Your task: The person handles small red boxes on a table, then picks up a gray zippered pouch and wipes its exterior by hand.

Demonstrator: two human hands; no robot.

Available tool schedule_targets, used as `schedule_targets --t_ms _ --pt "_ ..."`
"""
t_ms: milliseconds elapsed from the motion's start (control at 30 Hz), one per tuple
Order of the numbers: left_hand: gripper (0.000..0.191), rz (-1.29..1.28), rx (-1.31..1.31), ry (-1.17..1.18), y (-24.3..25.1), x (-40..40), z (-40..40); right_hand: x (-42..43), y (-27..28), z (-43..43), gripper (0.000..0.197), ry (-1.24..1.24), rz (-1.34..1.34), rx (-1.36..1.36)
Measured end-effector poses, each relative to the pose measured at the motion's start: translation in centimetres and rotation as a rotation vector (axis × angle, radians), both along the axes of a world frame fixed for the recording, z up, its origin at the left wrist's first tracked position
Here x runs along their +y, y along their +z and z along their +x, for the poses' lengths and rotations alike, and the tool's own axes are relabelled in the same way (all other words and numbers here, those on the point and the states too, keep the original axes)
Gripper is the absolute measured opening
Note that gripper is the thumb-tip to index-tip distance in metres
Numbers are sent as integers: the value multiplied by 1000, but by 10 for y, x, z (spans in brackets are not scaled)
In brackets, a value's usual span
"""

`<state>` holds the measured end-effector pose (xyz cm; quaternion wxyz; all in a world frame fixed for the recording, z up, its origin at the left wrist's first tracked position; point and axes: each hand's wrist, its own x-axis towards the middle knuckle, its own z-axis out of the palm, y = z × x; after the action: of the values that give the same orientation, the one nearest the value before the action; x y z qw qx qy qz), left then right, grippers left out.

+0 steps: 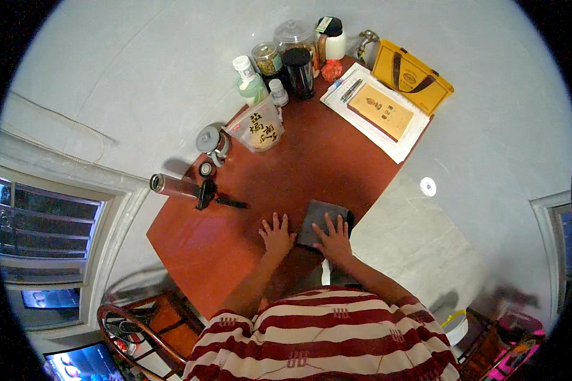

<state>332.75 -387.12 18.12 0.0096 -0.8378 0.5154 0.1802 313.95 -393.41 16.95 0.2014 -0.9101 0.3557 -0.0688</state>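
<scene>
A reddish-brown table (286, 176) spreads out before me. On its near edge lies a folded dark grey cloth (317, 219), and my right hand (336, 240) rests flat on it with the fingers spread. Just left of the cloth, my left hand (277, 235) lies palm down on the tabletop, fingers apart, holding nothing. Farther left are a vacuum flask (176, 185) with its mouth uncovered, a small black-rimmed lid (207, 168) and a black strap (231, 202). Beyond them stand a grey-lidded jug (212, 141) and a clear pouch of seeds (262, 128).
Along the wall stand a green bottle (252, 88), glass jars (267, 59), a black-lidded tumbler (299, 76) and a white thermos jug (334, 45). Papers (343, 102) with a tan booklet (380, 112) lie beside a yellow bag (410, 78). A wooden chair (171, 328) is at lower left.
</scene>
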Motion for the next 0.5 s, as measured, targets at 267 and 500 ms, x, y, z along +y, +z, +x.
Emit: schedule_targets --t_ms 267,500 --pt "86 290 4 -62 1 -9 11 -69 -26 -15 52 -79 -120 49" --pt "90 269 -4 -33 -8 -10 5 -106 -14 -23 61 -228 16 150"
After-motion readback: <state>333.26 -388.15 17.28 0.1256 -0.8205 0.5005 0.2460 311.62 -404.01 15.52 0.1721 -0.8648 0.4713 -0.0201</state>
